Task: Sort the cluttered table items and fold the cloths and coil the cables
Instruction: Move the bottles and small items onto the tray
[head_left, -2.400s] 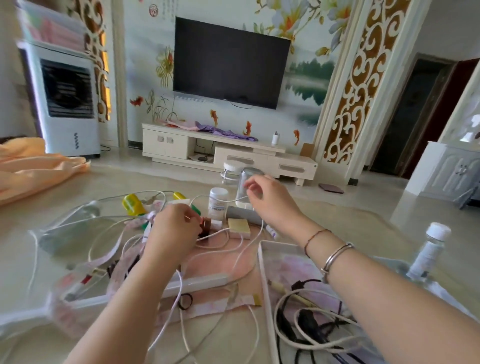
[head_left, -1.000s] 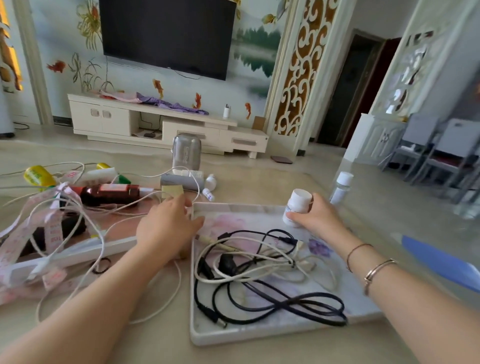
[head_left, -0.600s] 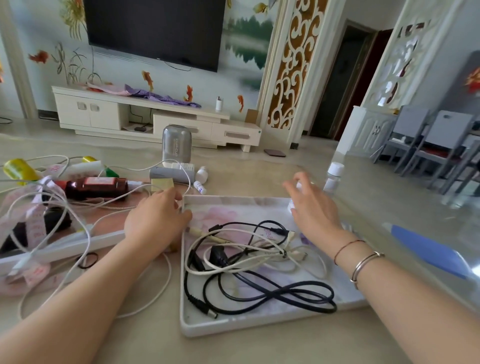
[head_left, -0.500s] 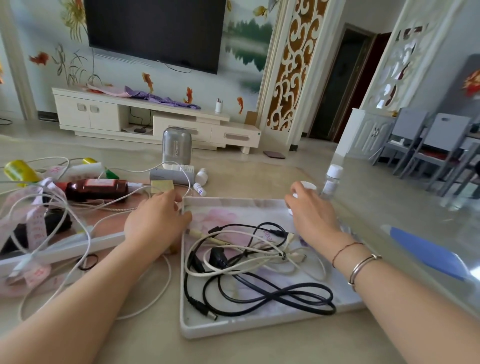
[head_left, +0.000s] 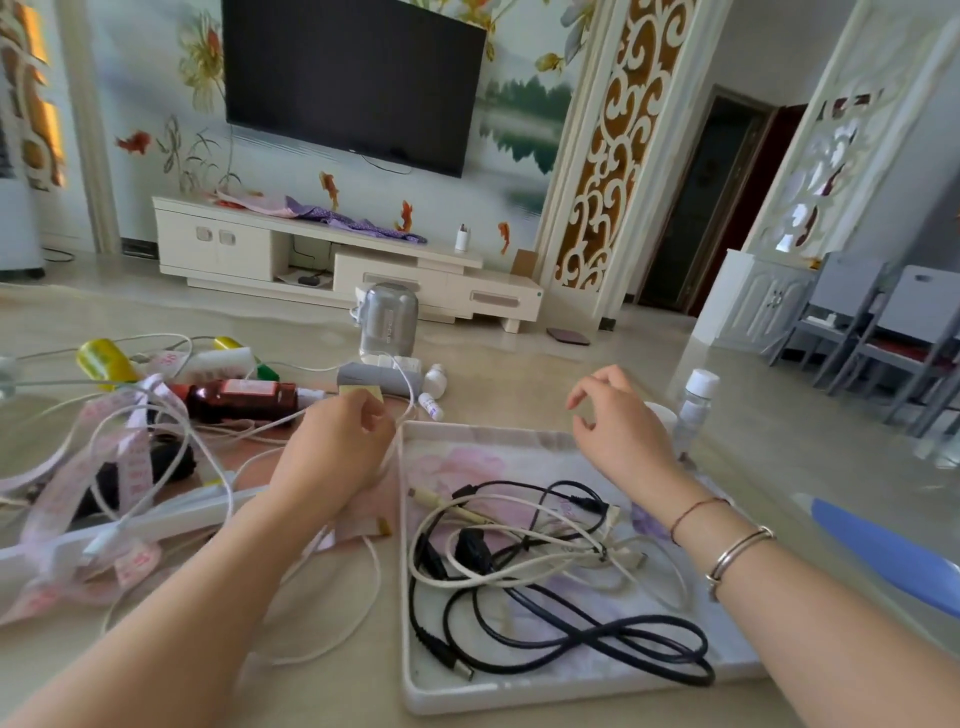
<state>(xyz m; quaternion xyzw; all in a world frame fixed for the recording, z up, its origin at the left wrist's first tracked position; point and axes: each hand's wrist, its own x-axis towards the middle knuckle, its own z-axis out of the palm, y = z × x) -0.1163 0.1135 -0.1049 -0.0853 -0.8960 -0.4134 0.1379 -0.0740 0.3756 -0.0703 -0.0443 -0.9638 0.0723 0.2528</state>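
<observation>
Hovering over the far right corner of the white rectangular tray with a pink flower print (head_left: 410, 613): right hand (head_left: 618, 426), fingers loosely curled and holding nothing, wrist wearing a thin red string and a silver bangle. Just behind that hand, partly hidden by it, a white-capped pill bottle (head_left: 662, 413) standing on the glossy beige surface (head_left: 519, 384), and beside it a small clear bottle with a white cap (head_left: 695, 402), upright.

Resting at the tray's far left corner: left hand (head_left: 337, 447), fingers curled, seemingly pinching a thin white cable (head_left: 400, 410) looping up past a grey oblong case (head_left: 374, 376); exact grip hard to tell.

Lying inside the tray: a tangle of black cables (head_left: 571, 639) and white cables (head_left: 519, 561), uncoiled, overlapping one another.

Sprawling left of the tray: more loose white cables (head_left: 171, 467) mixed with a pink printed measuring tape (head_left: 135, 467), a brown glass bottle with a red label (head_left: 244, 397) lying on its side, a yellow cylinder (head_left: 104, 358), a white tube with a green cap (head_left: 223, 364), a long white bar (head_left: 156, 519) and a black object (head_left: 166, 462) half buried under the cords.

Standing further back: a translucent grey rounded container (head_left: 388, 325), with two tiny white bottles (head_left: 434, 387) near the grey case. Lying at the right edge: a blue flat object (head_left: 883, 545).
</observation>
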